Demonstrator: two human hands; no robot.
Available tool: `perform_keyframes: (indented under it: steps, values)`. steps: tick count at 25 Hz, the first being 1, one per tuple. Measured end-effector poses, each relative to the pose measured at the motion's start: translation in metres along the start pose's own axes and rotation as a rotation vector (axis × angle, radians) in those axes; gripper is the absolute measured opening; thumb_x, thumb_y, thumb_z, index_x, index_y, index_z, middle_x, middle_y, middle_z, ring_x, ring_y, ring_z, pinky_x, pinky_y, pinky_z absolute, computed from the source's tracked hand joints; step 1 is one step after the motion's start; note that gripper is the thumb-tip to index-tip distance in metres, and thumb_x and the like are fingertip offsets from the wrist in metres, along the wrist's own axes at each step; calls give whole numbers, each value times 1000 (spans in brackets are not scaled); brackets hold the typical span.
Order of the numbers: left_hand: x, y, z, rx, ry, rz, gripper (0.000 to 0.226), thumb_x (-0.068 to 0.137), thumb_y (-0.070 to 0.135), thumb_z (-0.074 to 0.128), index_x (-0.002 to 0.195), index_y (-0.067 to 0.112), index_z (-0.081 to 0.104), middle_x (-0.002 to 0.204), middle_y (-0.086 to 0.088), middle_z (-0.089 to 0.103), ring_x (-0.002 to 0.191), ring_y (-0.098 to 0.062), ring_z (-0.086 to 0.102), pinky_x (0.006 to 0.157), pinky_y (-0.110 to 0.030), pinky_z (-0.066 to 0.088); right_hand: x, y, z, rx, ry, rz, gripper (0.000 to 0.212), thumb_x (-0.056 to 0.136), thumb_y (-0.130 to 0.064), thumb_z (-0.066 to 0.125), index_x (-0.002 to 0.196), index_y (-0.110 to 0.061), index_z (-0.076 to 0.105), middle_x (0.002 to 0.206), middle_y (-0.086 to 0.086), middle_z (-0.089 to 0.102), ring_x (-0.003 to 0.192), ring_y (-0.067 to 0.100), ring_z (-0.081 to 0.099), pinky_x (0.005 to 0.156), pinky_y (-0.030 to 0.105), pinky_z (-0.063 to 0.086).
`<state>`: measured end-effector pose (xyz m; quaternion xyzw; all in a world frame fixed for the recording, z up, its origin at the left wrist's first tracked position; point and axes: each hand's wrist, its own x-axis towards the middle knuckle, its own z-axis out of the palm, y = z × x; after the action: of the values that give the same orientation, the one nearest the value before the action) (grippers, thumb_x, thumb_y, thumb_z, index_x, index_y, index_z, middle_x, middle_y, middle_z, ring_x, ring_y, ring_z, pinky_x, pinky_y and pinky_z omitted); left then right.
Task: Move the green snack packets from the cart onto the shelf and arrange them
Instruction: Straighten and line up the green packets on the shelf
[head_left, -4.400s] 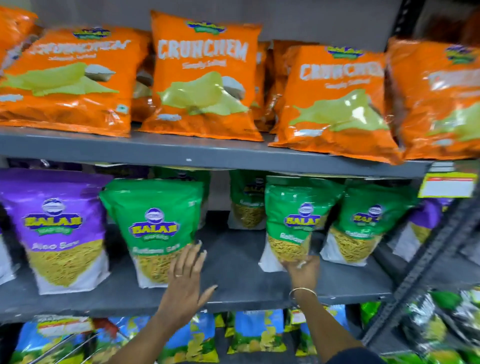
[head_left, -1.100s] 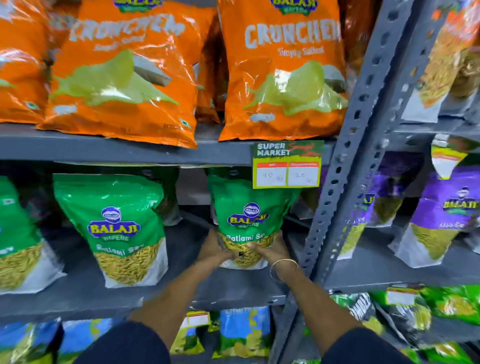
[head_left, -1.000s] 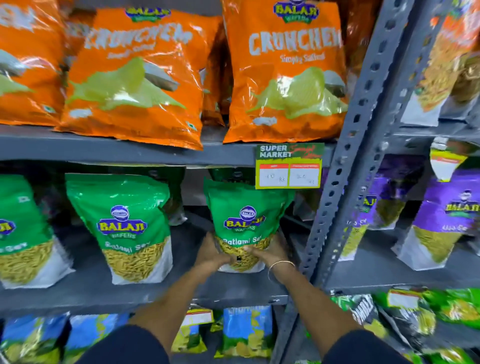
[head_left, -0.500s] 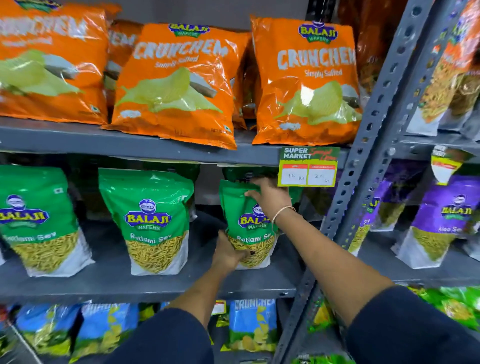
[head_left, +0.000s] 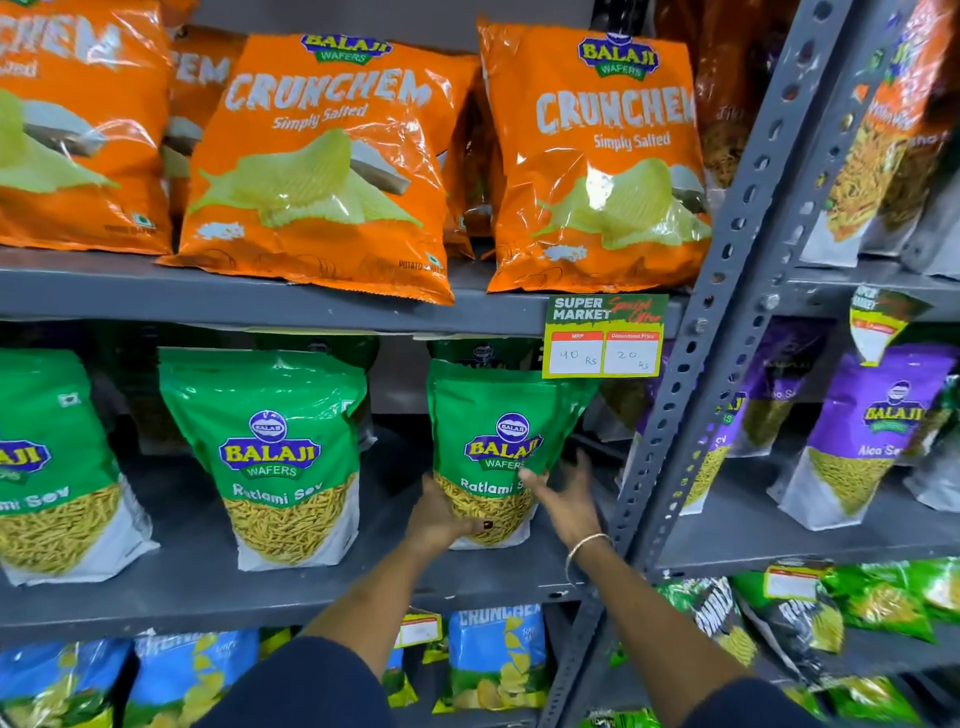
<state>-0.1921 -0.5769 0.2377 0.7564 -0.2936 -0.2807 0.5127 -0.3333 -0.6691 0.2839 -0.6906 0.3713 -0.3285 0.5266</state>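
Observation:
Green Balaji Ratlami Sev packets stand upright on the grey middle shelf (head_left: 208, 587). The rightmost green packet (head_left: 498, 415) stands near the shelf's right end, with another green packet partly hidden behind it. My left hand (head_left: 441, 519) grips its lower left corner, thumb across the front. My right hand (head_left: 569, 499) is at its right side, fingers spread, fingertips touching the packet's edge. A second green packet (head_left: 275, 447) stands to the left, and a third (head_left: 47, 462) is cut off by the left edge. The cart is out of view.
Orange Crunchem bags (head_left: 597, 156) fill the shelf above. A price tag (head_left: 605, 338) hangs over the rightmost packet's top. A perforated grey upright (head_left: 691, 395) bounds the bay on the right, purple packets (head_left: 872, 431) beyond it. Blue bags (head_left: 493, 660) sit below.
My right hand came down from the top of the rightmost green packet to its right side and opened. My left hand stayed on the packet's lower left corner.

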Motion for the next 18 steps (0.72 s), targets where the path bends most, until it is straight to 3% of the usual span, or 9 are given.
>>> perform_keyframes:
  steps: [3, 8, 18]
  values:
    - [-1, 3, 9, 46, 49, 15, 85, 57, 17, 84, 124, 10, 32, 129, -11, 56, 119, -28, 53, 102, -45, 43, 9, 17, -1, -17, -227, 82, 65, 69, -30, 77, 123, -24, 42, 130, 6, 56, 124, 25, 51, 105, 42, 42]
    - [-9, 7, 24, 109, 127, 19, 78, 60, 21, 81, 122, 11, 35, 127, -9, 59, 117, -28, 56, 97, -40, 46, 5, 14, -4, 47, -181, 62, 50, 76, -17, 72, 112, -27, 40, 112, -2, 55, 107, 14, 51, 96, 29, 41]
    - [-16, 8, 21, 118, 160, 5, 76, 62, 25, 80, 122, 12, 35, 127, -10, 59, 116, -29, 56, 97, -40, 46, 3, 17, 1, 77, -139, 44, 46, 75, -16, 72, 108, -26, 42, 110, 0, 55, 104, 16, 52, 94, 30, 42]
